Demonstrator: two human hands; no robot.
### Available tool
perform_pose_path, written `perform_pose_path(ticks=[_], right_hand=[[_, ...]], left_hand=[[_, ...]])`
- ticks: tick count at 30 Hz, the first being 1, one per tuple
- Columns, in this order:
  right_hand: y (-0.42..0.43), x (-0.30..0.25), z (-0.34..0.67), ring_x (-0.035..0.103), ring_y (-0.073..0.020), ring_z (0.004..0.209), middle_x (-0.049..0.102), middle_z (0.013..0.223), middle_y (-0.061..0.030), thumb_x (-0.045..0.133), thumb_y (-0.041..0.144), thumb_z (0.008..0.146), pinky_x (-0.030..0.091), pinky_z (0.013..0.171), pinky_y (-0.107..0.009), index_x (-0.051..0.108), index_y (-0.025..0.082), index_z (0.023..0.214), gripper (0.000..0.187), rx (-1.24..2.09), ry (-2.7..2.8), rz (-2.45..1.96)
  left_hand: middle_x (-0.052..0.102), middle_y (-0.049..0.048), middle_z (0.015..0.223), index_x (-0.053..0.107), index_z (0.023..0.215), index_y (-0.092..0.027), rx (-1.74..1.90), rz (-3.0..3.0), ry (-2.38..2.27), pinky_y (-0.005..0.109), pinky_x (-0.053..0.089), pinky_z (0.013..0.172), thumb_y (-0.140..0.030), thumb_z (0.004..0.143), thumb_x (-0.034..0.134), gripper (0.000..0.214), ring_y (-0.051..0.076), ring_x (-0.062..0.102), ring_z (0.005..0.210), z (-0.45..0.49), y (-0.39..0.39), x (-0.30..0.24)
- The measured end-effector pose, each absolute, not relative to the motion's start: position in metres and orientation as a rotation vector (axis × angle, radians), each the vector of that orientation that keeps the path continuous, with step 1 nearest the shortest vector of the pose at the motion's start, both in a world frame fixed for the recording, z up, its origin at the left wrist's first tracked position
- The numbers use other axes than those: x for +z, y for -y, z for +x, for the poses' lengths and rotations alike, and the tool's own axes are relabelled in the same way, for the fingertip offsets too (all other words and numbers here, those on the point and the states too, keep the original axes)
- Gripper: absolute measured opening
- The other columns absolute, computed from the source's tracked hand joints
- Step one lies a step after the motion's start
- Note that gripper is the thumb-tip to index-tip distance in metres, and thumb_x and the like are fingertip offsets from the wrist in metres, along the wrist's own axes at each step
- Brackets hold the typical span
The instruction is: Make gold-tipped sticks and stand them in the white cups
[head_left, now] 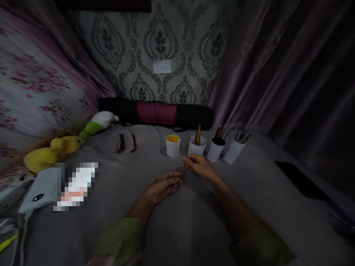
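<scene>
Patterned wallpaper [161, 40] as backdrop, head view, dim light; floral cloth [44, 70] to the left, purplish curtain [249, 74] to the right. Grey sheet [133, 240], spread beneath everything listed below.

Thin brown stick [184, 169], one: upright with a slight lean, held between my two hands in front of the white tubs, its upper part rising past my right fingers, its lower end at my left fingertips.

My right grip [200, 167]: narrow, thumb and fingers pinching the stick along its length. My left grip [164, 187]: narrow too, turned partly palm up, fingertips drawn together on the stick's lower end.

White tub with yellow contents [172, 148], one: beyond my hands, slightly left of the stick. White tub with gold cones [197, 151], one: just behind my right hand. White cup with dark sticks [215, 153], one, and tilted white cup [233, 153], one, also with sticks: side by side, further right.

Dark curved pieces [121, 143], two: left of the tubs, apart from each other. Black-and-maroon roll [156, 112], one: along the wall. Yellow plush toy [41, 157], one: far left. Black flat object [301, 181], one: far right, material too dark to tell.
</scene>
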State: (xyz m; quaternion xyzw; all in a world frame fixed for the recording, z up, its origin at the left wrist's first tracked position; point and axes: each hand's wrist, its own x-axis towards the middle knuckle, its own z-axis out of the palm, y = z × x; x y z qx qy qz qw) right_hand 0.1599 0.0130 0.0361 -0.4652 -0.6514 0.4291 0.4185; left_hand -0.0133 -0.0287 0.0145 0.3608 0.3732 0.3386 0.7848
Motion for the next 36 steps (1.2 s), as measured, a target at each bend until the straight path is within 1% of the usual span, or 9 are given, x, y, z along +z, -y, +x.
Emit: perform_pose_path(ticks=[8, 13, 17, 23, 29, 32, 36], right_hand=[[-0.015, 0.034, 0.16, 0.04, -0.0055, 0.046, 0.051, 0.058, 0.0027, 0.049, 0.039, 0.074, 0.03, 0.043, -0.018, 0.059, 0.014, 0.076, 0.028, 1.055, 1.693, -1.162], [-0.014, 0.037, 0.161, 0.037, -0.0045, 0.043, 0.049, 0.055, 0.0036, 0.05, 0.04, 0.073, 0.028, 0.04, -0.018, 0.057, 0.013, 0.072, 0.027, 1.059, 1.707, -1.213], [-0.011, 0.042, 0.163, 0.034, -0.0044, 0.04, 0.042, 0.048, 0.0055, 0.05, 0.042, 0.073, 0.024, 0.038, -0.017, 0.053, 0.014, 0.065, 0.029, 1.028, 1.727, -1.272], [-0.009, 0.055, 0.162, 0.036, -0.004, 0.04, 0.048, 0.056, 0.0035, 0.05, 0.041, 0.072, 0.027, 0.037, -0.018, 0.054, 0.013, 0.069, 0.029, 1.013, 1.723, -1.305], [-0.014, 0.06, 0.164, 0.037, -0.0035, 0.04, 0.052, 0.063, 0.0017, 0.05, 0.035, 0.073, 0.028, 0.034, -0.017, 0.056, 0.013, 0.075, 0.023, 0.999, 1.617, -1.316], [-0.018, 0.062, 0.168, 0.038, -0.0034, 0.039, 0.052, 0.062, 0.0017, 0.047, 0.031, 0.075, 0.029, 0.034, -0.016, 0.057, 0.013, 0.077, 0.021, 0.986, 1.548, -1.317], [-0.02, 0.067, 0.171, 0.039, -0.0032, 0.038, 0.052, 0.06, 0.0013, 0.044, 0.029, 0.076, 0.027, 0.032, -0.015, 0.057, 0.012, 0.076, 0.021, 0.991, 1.469, -1.29]], left_hand=[[0.057, 0.0039, 0.077, 0.055, 0.098, -0.012, 0.729, 0.822, -0.724, 0.015, 0.032, 0.046, -0.016, 0.067, 0.063, 0.033, 0.003, 0.045, 0.054, -0.013, 0.028, 0.009], [0.059, 0.0039, 0.076, 0.055, 0.095, -0.012, 0.729, 0.831, -0.762, 0.015, 0.032, 0.046, -0.014, 0.065, 0.063, 0.03, 0.004, 0.047, 0.054, -0.013, 0.029, 0.009], [0.06, 0.0036, 0.075, 0.054, 0.092, -0.012, 0.737, 0.81, -0.77, 0.015, 0.035, 0.048, -0.012, 0.065, 0.063, 0.028, 0.004, 0.049, 0.054, -0.013, 0.03, 0.012], [0.06, 0.0036, 0.073, 0.055, 0.091, -0.011, 0.736, 0.793, -0.766, 0.015, 0.035, 0.048, -0.009, 0.064, 0.062, 0.028, 0.003, 0.048, 0.051, -0.014, 0.029, 0.013], [0.06, 0.0041, 0.076, 0.056, 0.093, -0.012, 0.752, 0.798, -0.782, 0.015, 0.037, 0.051, -0.012, 0.065, 0.063, 0.029, 0.005, 0.05, 0.056, -0.016, 0.027, 0.007], [0.06, 0.0037, 0.076, 0.057, 0.091, -0.012, 0.73, 0.82, -0.756, 0.016, 0.037, 0.052, -0.013, 0.065, 0.063, 0.027, 0.004, 0.049, 0.055, -0.016, 0.026, 0.003], [0.06, 0.0035, 0.076, 0.058, 0.089, -0.012, 0.732, 0.829, -0.745, 0.016, 0.038, 0.052, -0.013, 0.065, 0.063, 0.025, 0.004, 0.049, 0.055, -0.017, 0.026, 0.002]])
